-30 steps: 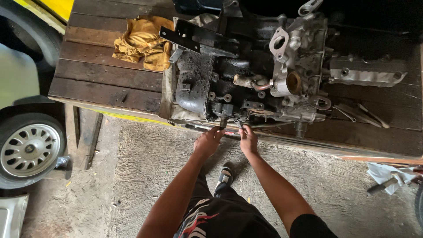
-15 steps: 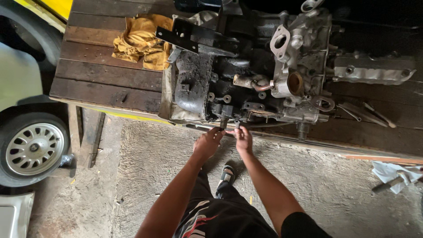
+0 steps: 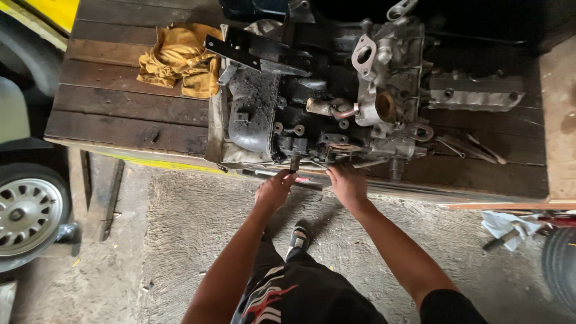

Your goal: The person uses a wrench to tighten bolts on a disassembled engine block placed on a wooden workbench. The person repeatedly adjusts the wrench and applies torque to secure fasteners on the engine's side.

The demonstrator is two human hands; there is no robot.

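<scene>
A person's left hand [image 3: 275,191] and right hand [image 3: 348,183] meet at the near lower edge of a grimy engine block [image 3: 312,102], which fills the centre of the frame on a dark wooden workbench [image 3: 120,108]. Both hands curl at the block's underside; whether they grip anything cannot be told. A yellow rag [image 3: 180,60] lies upper left, a car wheel [image 3: 27,213] lower left.
</scene>
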